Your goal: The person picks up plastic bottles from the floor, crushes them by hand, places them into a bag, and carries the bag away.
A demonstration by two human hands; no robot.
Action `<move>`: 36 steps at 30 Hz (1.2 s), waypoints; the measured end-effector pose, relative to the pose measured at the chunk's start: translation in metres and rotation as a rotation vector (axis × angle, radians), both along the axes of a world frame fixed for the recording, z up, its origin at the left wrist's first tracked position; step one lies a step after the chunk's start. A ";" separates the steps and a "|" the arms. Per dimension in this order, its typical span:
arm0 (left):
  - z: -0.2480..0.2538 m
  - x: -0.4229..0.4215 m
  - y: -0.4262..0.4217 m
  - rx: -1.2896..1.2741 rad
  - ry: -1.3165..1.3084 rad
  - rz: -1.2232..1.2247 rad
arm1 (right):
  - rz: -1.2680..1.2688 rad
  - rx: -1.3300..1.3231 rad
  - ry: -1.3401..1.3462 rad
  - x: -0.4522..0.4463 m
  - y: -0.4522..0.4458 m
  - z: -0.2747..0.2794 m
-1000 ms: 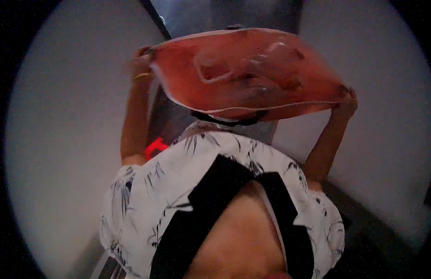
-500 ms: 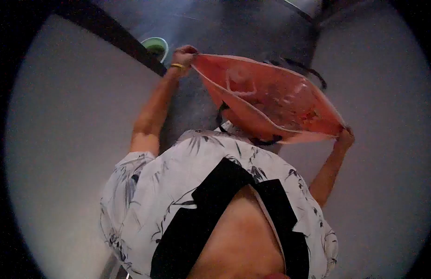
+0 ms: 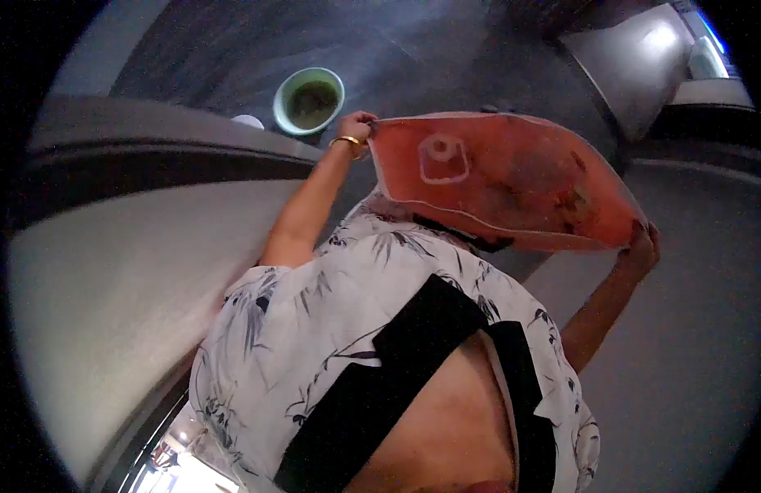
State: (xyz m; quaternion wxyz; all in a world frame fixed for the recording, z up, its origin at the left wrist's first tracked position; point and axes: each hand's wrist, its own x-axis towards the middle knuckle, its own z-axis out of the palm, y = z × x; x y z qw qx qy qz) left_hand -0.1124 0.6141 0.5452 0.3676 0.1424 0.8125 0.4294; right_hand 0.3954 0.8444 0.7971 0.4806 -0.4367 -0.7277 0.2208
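A large orange-red bag [image 3: 512,177] with a pale rim is stretched wide in front of my body. My left hand [image 3: 356,127], with a yellow bracelet at the wrist, grips its left corner. At the opposite corner, my right hand [image 3: 641,245] is closed on the rim. Looking down into the mouth, I see a pale square-shaped thing with a round middle [image 3: 443,158] and a patch of yellow and green [image 3: 571,201], too blurred to name. A black strap [image 3: 463,232] hangs on the side nearest me.
On the dark floor [image 3: 413,49] beyond my left hand stands a pale green basin [image 3: 309,101] with something dark green in it. A small white object [image 3: 248,122] shows beside it. Pale walls or panels [image 3: 150,255] flank me on both sides. At top right is a pale panel [image 3: 635,66].
The view has shifted, bringing the whole basin and a bright area at lower left into sight. Bag and both hands now appear further right, with the grip on both corners unchanged.
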 end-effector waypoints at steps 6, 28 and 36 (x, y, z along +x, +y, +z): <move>0.025 0.002 0.010 0.112 0.087 -0.289 | 0.190 -0.451 0.538 -0.035 -0.027 0.094; -0.186 -0.218 0.061 0.000 -0.381 0.388 | 0.030 -0.636 0.528 -0.267 0.202 -0.041; -0.137 -0.147 -0.212 -0.275 -0.609 0.983 | -0.040 -0.605 0.549 -0.328 0.230 -0.039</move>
